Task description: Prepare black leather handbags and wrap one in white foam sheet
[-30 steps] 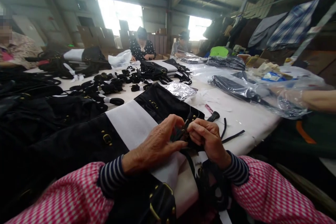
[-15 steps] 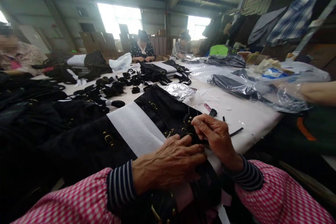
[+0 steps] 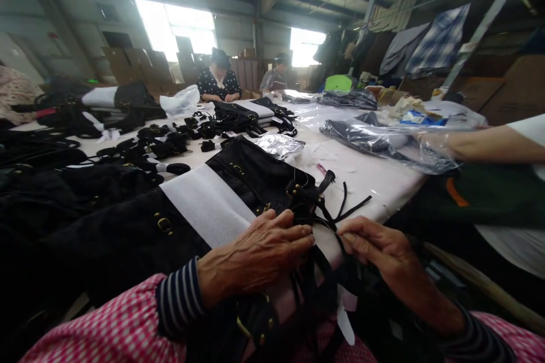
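A black bag (image 3: 251, 167) with brass buckles lies before me, a white wrap band (image 3: 204, 198) across it. My left hand (image 3: 259, 249) is closed over the near edge of the bag, its fingers curled down by the straps and its thumb hidden. To the right, my right hand (image 3: 378, 244) is pinched at the fingertips on a thin black cord (image 3: 317, 220) that runs from the bag's strap end. Black straps (image 3: 323, 193) with brass studs bunch up just beyond my fingers. Below my left hand, more black straps and a brass buckle (image 3: 243, 326) hang in shadow.
Dark bags (image 3: 97, 181) crowd the left, and black strap bundles (image 3: 166, 139) lie farther back. A plastic-wrapped item (image 3: 374, 136) is under a co-worker's arm (image 3: 485, 144) at the right. Another person (image 3: 219, 82) sits across the table (image 3: 361, 176).
My right hand has moved right and down, away from the strap end, and the cord is drawn out. My left hand stays on the bag. The whole view has shifted slightly.
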A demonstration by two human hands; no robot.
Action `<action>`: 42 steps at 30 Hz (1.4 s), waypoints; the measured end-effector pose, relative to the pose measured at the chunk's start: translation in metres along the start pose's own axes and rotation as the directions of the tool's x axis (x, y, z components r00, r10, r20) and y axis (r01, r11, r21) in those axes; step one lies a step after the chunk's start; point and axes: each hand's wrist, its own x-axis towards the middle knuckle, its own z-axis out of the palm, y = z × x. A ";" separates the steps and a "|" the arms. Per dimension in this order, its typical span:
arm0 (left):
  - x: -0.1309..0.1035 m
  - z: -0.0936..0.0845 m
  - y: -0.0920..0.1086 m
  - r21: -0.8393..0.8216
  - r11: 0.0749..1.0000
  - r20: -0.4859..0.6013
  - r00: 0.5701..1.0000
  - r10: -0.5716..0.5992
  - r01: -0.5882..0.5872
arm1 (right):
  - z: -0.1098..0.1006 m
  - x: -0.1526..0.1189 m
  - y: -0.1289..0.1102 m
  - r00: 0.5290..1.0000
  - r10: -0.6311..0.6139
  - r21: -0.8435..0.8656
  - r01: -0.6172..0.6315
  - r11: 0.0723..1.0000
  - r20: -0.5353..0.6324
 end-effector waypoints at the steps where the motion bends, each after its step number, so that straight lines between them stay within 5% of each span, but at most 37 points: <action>1: -0.001 0.000 0.000 0.021 1.000 0.001 1.000 0.008 -0.008 | 0.008 0.008 -0.004 1.000 -0.026 0.030 0.026 0.999 0.002; 6: -0.005 0.001 0.001 0.047 0.999 0.022 1.000 0.001 -0.002 | 0.024 0.030 -0.032 0.992 -0.119 0.216 0.108 0.970 0.038; 10: -0.007 0.000 0.001 0.058 0.998 0.003 1.000 0.000 0.000 | 0.006 0.021 -0.046 0.979 -0.107 0.250 0.149 0.957 -0.172; 13: -0.008 -0.001 0.001 0.070 0.997 0.008 1.000 0.015 -0.016 | -0.006 0.017 -0.035 0.982 -0.066 0.226 0.105 0.968 -0.175; 17: -0.006 -0.002 0.001 0.052 0.998 0.038 0.999 0.027 -0.029 | -0.009 0.016 -0.011 1.000 0.019 -0.083 -0.018 0.996 0.013; 21: -0.004 -0.003 0.002 -0.012 1.000 0.038 0.999 0.014 -0.014 | -0.002 0.010 -0.001 0.997 -0.078 -0.531 0.079 0.844 0.025; 28: 0.005 -0.008 0.002 -0.147 0.983 0.068 0.992 -0.103 0.112 | 0.032 0.006 -0.003 0.996 -0.019 -0.704 0.078 0.706 0.090; 35: 0.013 -0.004 -0.009 -0.165 0.849 0.011 0.862 -0.507 0.502 | 0.044 0.020 -0.013 0.994 0.058 -0.801 0.038 0.598 0.090; 42: 0.023 -0.015 -0.023 -0.044 0.781 0.217 0.769 -0.601 0.623 | 0.035 0.027 -0.022 0.993 0.084 -0.791 0.019 0.611 0.089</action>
